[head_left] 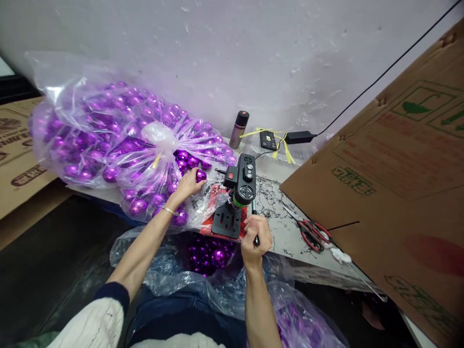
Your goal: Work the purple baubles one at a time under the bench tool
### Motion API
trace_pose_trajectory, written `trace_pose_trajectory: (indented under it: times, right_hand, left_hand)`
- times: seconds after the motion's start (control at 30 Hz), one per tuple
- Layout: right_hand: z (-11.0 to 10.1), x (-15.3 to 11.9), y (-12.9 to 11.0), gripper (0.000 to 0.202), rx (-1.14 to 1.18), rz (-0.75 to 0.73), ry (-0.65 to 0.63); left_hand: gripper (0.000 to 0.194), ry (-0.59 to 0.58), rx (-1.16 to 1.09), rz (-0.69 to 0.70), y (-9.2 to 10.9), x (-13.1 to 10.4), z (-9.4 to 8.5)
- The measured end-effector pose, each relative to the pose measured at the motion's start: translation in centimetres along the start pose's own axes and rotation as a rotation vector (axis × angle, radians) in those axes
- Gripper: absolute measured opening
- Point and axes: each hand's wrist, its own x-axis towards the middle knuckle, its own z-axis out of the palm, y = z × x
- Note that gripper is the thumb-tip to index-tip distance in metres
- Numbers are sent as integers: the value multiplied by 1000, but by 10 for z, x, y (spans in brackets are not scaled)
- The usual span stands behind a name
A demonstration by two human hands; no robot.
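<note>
My left hand [188, 184] grips a shiny purple ball [200, 175] beside the torn opening of a large clear bag [159, 137] full of purple balls. My right hand [256, 237] is wrapped round the black-tipped lever of a small black drill press [244, 176]. The press stands on the table over a red mat [243, 223], its slotted metal base plate [225, 221] in front. Nothing that I can make out lies on that plate. Below the table edge, an open plastic bag [163, 266] holds more purple balls [218, 255].
Red-handled scissors [314, 234] lie right of the press, among black shavings. Behind it are a spray can [239, 129], a small black device [268, 140] and a power adapter [300, 137] with its cable. A big cardboard box [391, 169] stands right, another cardboard box [21, 188] left.
</note>
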Motion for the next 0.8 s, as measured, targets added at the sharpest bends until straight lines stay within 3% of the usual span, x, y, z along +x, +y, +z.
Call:
trace_pose_trajectory:
  times: [0.13, 0.2, 0.27, 0.4, 0.53, 0.63, 0.8]
  right_hand:
    - [0, 4, -3, 34, -20, 1, -9]
    - [0, 5, -4, 33, -7, 12, 1]
    - [0, 5, -3, 32, 12, 23, 6]
    - [-1, 8, -3, 30, 26, 32, -12]
    - [-3, 9, -4, 29, 19, 31, -39]
    - [-4, 9, -4, 29, 10, 30, -45]
    - [-4, 9, -5, 29, 6, 32, -44]
  left_hand:
    - [45, -92, -933, -86, -3, -44, 16]
    - [35, -180, -1191, -165, -3, -68, 32]
    - [27, -204, -1283, -247, -2, -87, 50]
    - [36, -129, -1225, -273, 4, -105, 85]
    - [59, 1, -941, -42, 5, -109, 108]
    - [58, 90, -712, 110, 0, -112, 118]
    - [57, 127, -425, 188, -2, -115, 124]
